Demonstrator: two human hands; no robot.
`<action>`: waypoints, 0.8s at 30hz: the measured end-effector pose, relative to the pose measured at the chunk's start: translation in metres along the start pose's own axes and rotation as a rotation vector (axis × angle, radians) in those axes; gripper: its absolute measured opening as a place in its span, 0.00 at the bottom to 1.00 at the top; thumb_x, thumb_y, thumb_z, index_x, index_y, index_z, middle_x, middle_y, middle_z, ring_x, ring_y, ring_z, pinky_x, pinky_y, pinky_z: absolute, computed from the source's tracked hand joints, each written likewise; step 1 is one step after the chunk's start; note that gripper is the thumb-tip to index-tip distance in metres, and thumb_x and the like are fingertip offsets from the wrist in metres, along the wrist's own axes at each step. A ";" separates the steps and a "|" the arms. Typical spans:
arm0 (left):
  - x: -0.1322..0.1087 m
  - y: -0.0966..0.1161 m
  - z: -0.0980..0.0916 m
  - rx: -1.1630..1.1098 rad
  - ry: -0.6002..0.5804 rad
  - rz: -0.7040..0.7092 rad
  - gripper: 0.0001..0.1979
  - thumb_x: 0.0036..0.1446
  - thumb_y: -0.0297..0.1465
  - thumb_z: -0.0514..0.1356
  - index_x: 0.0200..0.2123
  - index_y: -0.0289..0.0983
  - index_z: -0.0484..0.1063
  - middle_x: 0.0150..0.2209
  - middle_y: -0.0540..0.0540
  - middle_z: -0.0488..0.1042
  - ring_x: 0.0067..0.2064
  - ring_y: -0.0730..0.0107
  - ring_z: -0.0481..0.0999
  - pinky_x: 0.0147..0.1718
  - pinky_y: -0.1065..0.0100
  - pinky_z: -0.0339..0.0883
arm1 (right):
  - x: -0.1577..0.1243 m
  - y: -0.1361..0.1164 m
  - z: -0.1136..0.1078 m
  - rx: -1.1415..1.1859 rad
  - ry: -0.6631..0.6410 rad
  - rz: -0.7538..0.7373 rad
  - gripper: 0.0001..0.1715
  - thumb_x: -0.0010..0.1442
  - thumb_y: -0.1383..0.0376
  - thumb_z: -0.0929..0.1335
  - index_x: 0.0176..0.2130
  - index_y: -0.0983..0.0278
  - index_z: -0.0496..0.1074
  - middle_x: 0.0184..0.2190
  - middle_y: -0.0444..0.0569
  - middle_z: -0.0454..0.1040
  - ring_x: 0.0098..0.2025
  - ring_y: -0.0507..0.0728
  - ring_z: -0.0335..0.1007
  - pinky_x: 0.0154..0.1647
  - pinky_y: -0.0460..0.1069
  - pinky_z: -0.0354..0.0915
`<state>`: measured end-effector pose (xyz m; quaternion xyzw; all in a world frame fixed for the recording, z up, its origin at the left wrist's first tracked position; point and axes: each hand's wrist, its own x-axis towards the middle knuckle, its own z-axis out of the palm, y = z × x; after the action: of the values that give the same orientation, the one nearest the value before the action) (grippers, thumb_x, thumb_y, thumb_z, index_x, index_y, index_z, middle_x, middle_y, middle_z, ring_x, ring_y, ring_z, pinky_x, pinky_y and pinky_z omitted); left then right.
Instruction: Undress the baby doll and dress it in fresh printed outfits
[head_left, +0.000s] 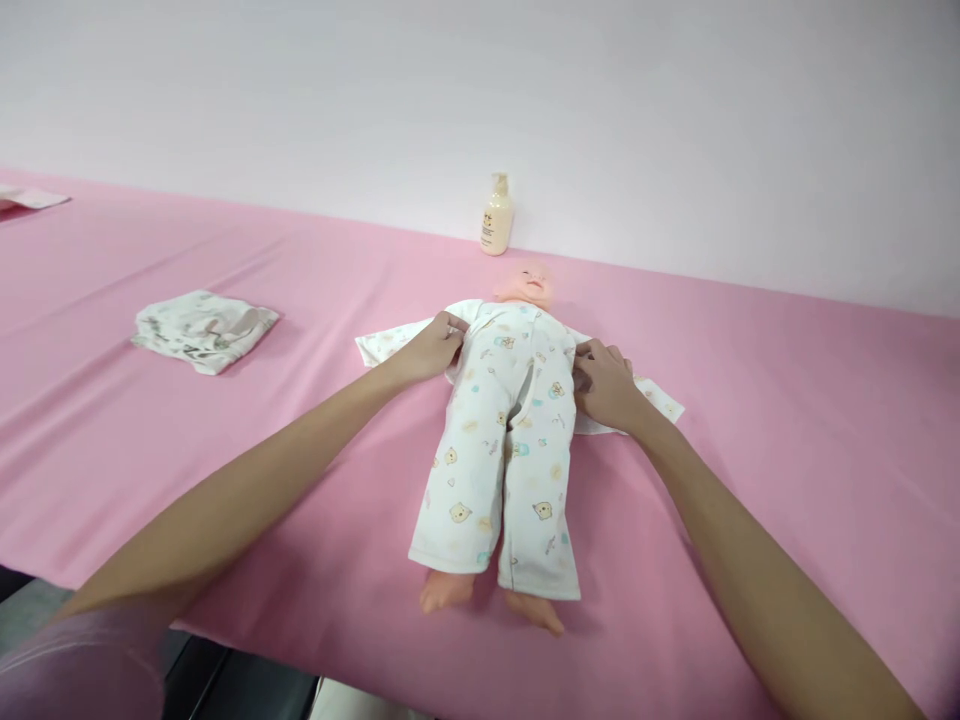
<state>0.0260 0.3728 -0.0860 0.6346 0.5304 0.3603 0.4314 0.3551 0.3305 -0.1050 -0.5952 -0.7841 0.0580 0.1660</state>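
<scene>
A baby doll (534, 284) lies on its back, head toward the wall and bare feet toward me. White baby pants (469, 460) printed with small bears cover its legs and reach high up the torso. Under them is a matching baby shirt (386, 343), its sleeves spread out to both sides. My left hand (437, 347) pinches the pants near the waist on the left edge. On the opposite edge my right hand (606, 384) has its fingers curled against the pants at the waist. The fingertips of both hands are partly hidden by cloth.
A cream pump bottle (496, 218) stands by the wall, beyond the doll's head. Folded white cloth (205, 330) with a leaf print lies on the left of the pink-covered table (757, 400). Another pale cloth item (34, 198) sits at the far left edge.
</scene>
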 end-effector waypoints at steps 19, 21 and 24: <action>-0.018 -0.016 0.017 0.170 -0.069 0.177 0.14 0.57 0.32 0.66 0.48 0.39 0.79 0.43 0.43 0.85 0.49 0.50 0.81 0.46 0.57 0.76 | 0.000 -0.010 0.016 0.093 0.127 0.100 0.22 0.60 0.57 0.69 0.52 0.56 0.81 0.54 0.61 0.72 0.54 0.75 0.62 0.57 0.72 0.62; -0.019 -0.016 0.019 0.207 -0.047 0.189 0.14 0.58 0.32 0.65 0.48 0.39 0.79 0.43 0.43 0.85 0.49 0.50 0.81 0.46 0.57 0.75 | 0.000 -0.009 0.017 0.086 0.117 0.092 0.22 0.60 0.57 0.69 0.53 0.55 0.80 0.53 0.61 0.72 0.53 0.75 0.62 0.57 0.72 0.62; -0.020 -0.014 0.021 0.266 -0.029 0.202 0.12 0.58 0.32 0.64 0.46 0.38 0.78 0.43 0.42 0.85 0.49 0.49 0.80 0.47 0.56 0.75 | 0.000 -0.010 0.016 0.065 0.088 0.102 0.21 0.61 0.58 0.68 0.53 0.56 0.78 0.54 0.61 0.70 0.54 0.75 0.62 0.57 0.72 0.63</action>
<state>0.0364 0.3508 -0.1072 0.7415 0.5005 0.3193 0.3126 0.3409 0.3297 -0.1169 -0.6305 -0.7425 0.0656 0.2166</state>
